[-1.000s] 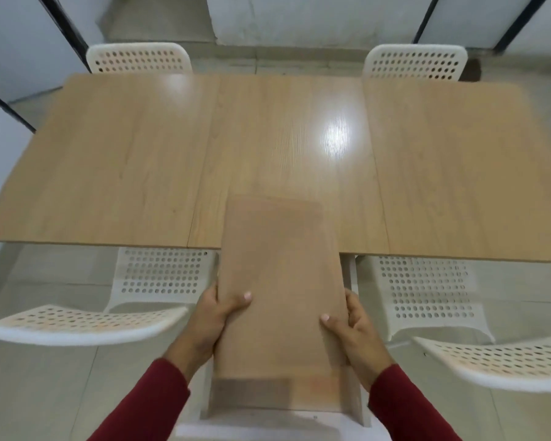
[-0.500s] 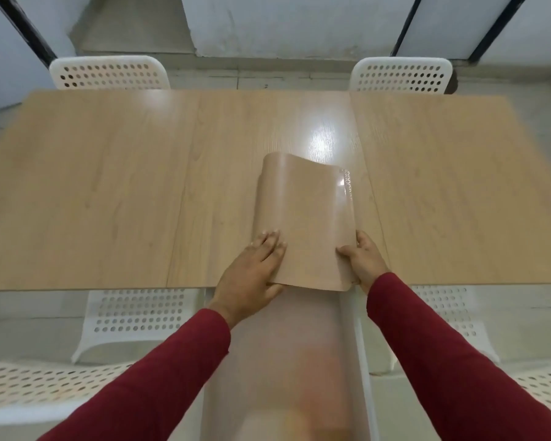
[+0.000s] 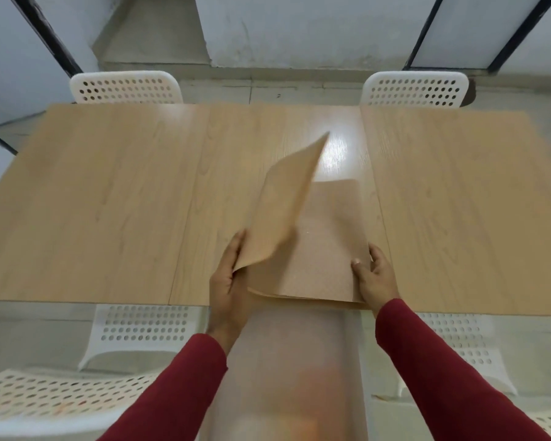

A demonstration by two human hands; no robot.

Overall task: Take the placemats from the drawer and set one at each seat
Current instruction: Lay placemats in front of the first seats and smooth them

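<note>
A thin stack of tan placemats lies on the near middle of the wooden table, its near edge at the table's front. My left hand grips the left edge of the top placemat and holds it lifted and tilted, its far corner pointing up. My right hand holds the right edge of the stack, thumb on top. Below the table edge the open drawer shows as a blurred pale strip between my red sleeves.
Two white perforated chairs stand at the far side, far left chair and far right chair. Two more stand at the near side, near left chair and near right chair, flanking the drawer. Walls and dark frames lie beyond.
The mats went from the drawer up onto the table. My left hand moved from resting on top to gripping the top mat's left edge and lifting it off the stack.
</note>
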